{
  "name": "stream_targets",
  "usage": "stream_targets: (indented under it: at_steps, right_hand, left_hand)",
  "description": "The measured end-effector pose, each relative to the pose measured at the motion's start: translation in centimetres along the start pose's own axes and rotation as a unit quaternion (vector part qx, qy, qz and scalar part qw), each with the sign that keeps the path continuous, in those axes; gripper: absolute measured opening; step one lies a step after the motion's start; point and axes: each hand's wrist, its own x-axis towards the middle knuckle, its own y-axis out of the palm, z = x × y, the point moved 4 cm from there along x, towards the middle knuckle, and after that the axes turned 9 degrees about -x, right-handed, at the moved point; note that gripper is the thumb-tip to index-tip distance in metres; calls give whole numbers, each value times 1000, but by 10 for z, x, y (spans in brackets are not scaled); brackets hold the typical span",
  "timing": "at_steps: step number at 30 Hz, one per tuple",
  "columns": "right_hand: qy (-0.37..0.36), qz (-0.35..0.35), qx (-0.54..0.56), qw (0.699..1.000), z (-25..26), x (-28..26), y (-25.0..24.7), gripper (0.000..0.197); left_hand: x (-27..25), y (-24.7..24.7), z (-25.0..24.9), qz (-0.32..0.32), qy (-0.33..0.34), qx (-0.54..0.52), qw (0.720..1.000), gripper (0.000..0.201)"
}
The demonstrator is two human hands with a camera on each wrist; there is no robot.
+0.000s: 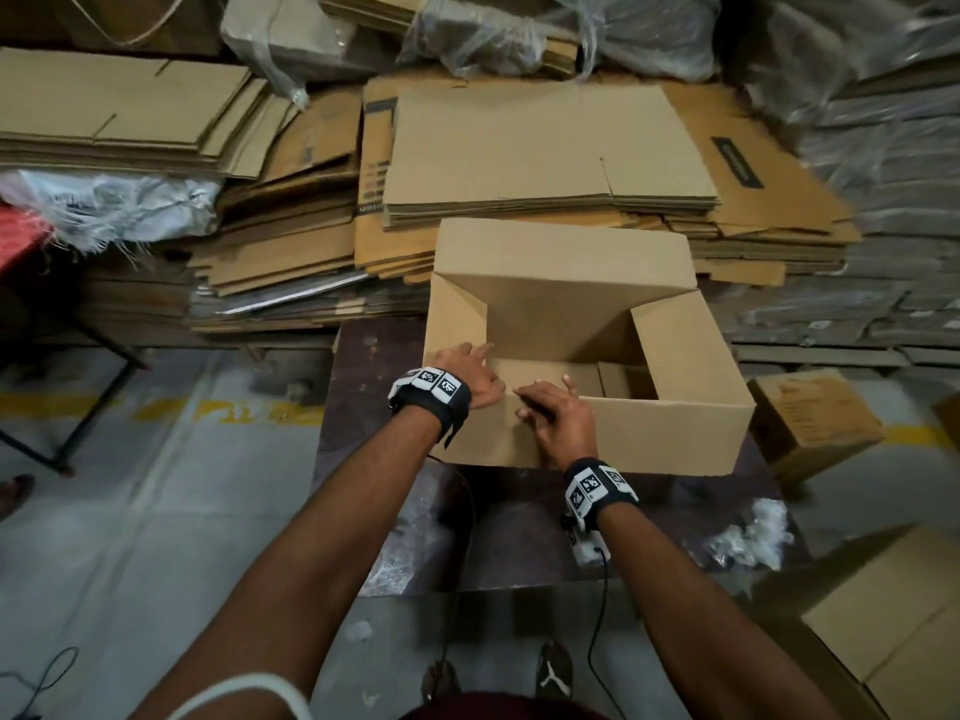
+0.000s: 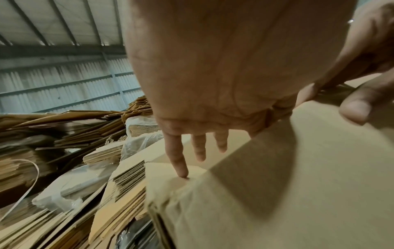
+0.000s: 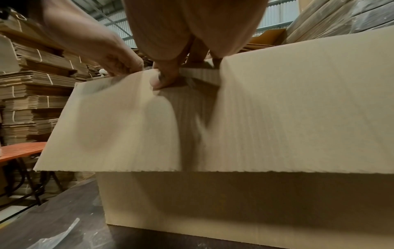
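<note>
Now our left hand rests with straight fingers on the near left corner of the open box, which stands on the dark surface. Our right hand pinches its near flap.

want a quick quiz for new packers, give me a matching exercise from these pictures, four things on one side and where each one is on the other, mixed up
Things:
1. left hand
2. right hand
3. flat cardboard stack
4. crumpled plastic

Places:
A. on the dark table, right of the right arm
B. behind the open box
C. fingers straight, at the box's near left corner
D. thumb and fingers pinching the box's near flap

Pairs: 1-C, 2-D, 3-B, 4-A
</note>
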Motion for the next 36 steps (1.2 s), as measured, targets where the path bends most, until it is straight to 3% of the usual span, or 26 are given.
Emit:
stream_targets:
  at_steps: [4, 7, 9, 11, 13, 15, 17, 19, 20, 22, 24, 28, 32, 34, 36]
  right_hand:
    - [3, 3, 4, 1000, -2, -1, 1, 35]
    - [-13, 6, 7, 1000, -1, -2, -1, 33]
    - [-20, 9, 8, 1000, 1, -3, -4, 35]
    - [-25, 5, 1, 1000, 2, -3, -5, 37]
    - [-23, 8, 1, 1000, 0, -2, -4, 39]
    - [-21, 5, 22, 1000, -2, -3, -3, 36]
    - [-22, -1, 38, 999, -1, -4, -3, 29]
    - [-16, -9, 45, 999, 0, -5, -3, 26]
    - [-13, -11, 46, 999, 0, -5, -4, 25]
    - [-12, -10, 46, 999, 0, -3, -4, 24]
    - [-6, -9, 49, 999, 0, -3, -4, 25]
    - [7, -14, 53, 998, 3, -2, -6, 25]
    - [20, 12, 60, 998, 4, -2, -9, 29]
    - [15, 47, 65, 997, 4, 1, -16, 30]
    - [27, 92, 101, 990, 2, 4, -29, 28]
  left_hand:
    - [8, 15, 11, 52, -29, -2, 998, 80]
    - [10, 18, 17, 50, -47, -18, 997, 110]
    - [3, 12, 9, 33, -20, 5, 999, 92]
    - [-7, -3, -6, -18, 43, 23, 999, 67]
    - [-23, -23, -17, -121, 92, 18, 988, 48]
    - [-38, -41, -12, -230, 98, -10, 968, 36]
    - [-57, -54, 6, -322, 33, -51, 945, 35]
    - [-78, -61, 32, -396, -78, -54, 914, 37]
    - [-87, -61, 45, -399, -136, -44, 906, 40]
    - [-98, -50, 64, -342, -226, -29, 912, 42]
    - [-100, -31, 74, -280, -270, -20, 921, 40]
    - [-81, 15, 67, -208, -267, -112, 934, 53]
    - [-63, 40, 37, -201, -218, -260, 919, 53]
    - [-60, 40, 33, -199, -242, -254, 915, 52]
    - [-57, 31, 27, -177, -275, -175, 929, 55]
